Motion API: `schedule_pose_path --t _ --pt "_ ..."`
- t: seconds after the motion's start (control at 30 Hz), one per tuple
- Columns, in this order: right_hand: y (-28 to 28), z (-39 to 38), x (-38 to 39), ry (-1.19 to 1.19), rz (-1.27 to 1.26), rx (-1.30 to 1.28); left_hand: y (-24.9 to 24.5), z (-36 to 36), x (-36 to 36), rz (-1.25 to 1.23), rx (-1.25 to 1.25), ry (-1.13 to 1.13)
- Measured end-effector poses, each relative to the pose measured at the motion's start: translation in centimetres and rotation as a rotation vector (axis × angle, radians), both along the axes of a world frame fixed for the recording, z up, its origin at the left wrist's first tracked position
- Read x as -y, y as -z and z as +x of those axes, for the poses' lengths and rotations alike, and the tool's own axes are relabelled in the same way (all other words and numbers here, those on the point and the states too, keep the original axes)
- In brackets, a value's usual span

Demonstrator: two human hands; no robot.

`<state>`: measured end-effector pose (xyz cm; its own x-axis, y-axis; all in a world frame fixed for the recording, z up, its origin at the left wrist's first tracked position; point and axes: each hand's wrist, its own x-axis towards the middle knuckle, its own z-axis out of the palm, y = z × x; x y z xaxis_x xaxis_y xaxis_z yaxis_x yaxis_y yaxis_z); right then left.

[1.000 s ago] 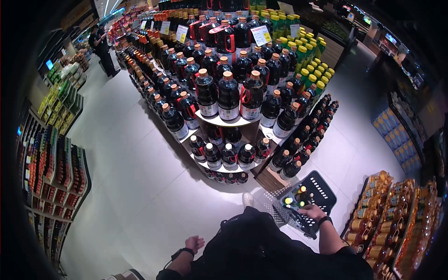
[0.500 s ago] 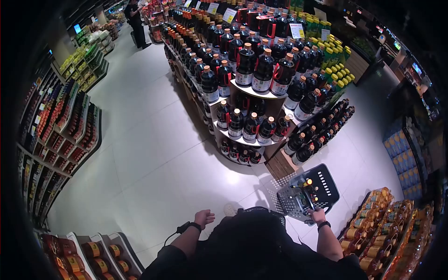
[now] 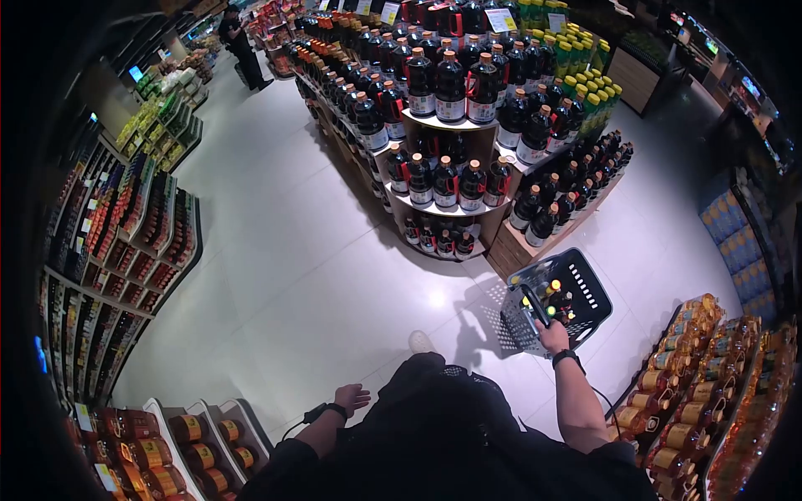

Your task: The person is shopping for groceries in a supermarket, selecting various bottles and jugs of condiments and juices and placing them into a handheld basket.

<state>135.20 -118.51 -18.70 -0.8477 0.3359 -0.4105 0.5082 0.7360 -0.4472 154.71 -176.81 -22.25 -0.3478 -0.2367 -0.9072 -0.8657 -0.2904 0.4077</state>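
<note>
My right hand (image 3: 553, 336) is closed around the dark handle (image 3: 535, 306) of a grey perforated shopping basket (image 3: 595, 311). Several bottles (image 3: 561, 302) with yellow and dark caps lie inside the basket, their labels too small to read. My left hand (image 3: 352, 398) hangs beside my body with nothing in it, its fingers loosely extended. Dark bands circle both wrists, and a cable runs from the left one. One light shoe (image 3: 421, 341) shows on the floor just in front of my body.
A tiered display of dark bottles (image 3: 449, 88) with red handles stands ahead. Amber oil bottles (image 3: 668, 376) line the lower right, and more large bottles (image 3: 154, 455) sit at lower left. Shelves (image 3: 134, 234) run along the left. A person in dark clothes (image 3: 241, 50) stands far up the aisle.
My right arm has reached further forward with the basket, which sits higher in view. My left hand has dropped slightly and moved left. The bottle display has shifted a little left and up in view.
</note>
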Motion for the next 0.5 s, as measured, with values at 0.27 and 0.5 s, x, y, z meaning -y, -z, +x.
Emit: schedule_pose_path --t 0.27,0.5 --pt "-0.2 2.3 5.9 -0.080 0.041 -0.001 -0.5 4.5 3.3 0.004 -0.017 -0.140" --pt "0.3 2.9 12.1 0.022 0.058 -0.003 1.4 5.5 9.6 0.047 -0.025 -0.229"
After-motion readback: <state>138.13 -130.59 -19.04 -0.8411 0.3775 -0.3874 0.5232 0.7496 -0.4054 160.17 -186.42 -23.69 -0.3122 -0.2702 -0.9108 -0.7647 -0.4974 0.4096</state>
